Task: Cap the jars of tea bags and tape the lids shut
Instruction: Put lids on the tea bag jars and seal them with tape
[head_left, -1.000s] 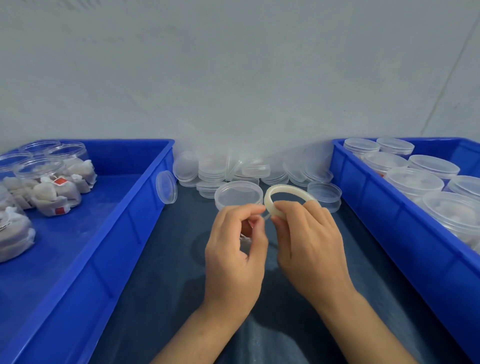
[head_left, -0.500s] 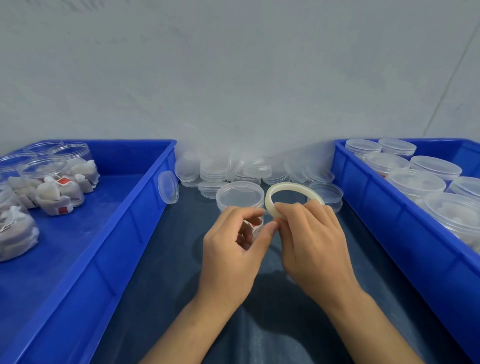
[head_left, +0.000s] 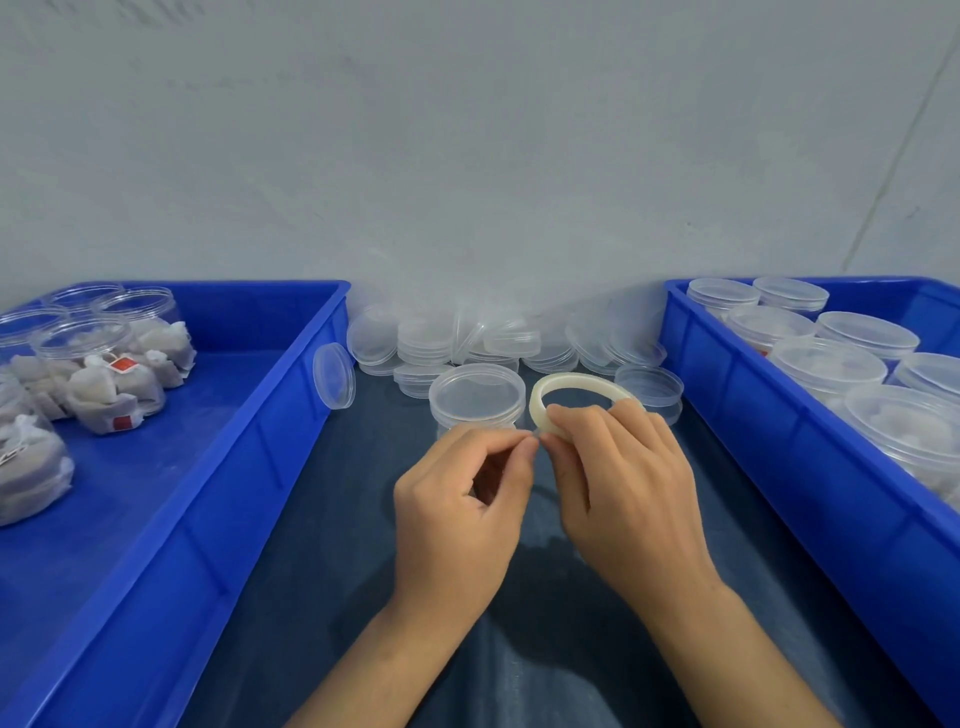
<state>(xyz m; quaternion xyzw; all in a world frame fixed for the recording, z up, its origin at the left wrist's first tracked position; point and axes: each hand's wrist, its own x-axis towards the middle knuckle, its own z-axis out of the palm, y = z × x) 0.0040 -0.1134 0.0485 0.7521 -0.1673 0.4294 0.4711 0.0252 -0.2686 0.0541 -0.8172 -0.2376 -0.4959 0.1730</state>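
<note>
Head view | right hand (head_left: 623, 499) fingers grip pale round tape ring (head_left: 571, 387); left hand (head_left: 457, 514) fingers pinch its clear end

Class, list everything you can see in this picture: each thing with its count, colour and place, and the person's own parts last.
Blue plastic crate on the left: one, blue, left of the cloth.
Blue plastic crate on the right: one, blue, right of the cloth.
Uncapped clear jars of tea bags: several, clear, in the left crate.
Capped clear jars: several, clear, in the right crate.
Loose clear plastic lids: many, clear, piled by the wall.
Capped clear jar in the middle: one, clear, behind the hands.
Dark blue cloth: one, between the crates.
Cream roll of tape: one, cream, in the right grip.
Left hand: pinching at the tape's edge.
Right hand: holding the roll.
</note>
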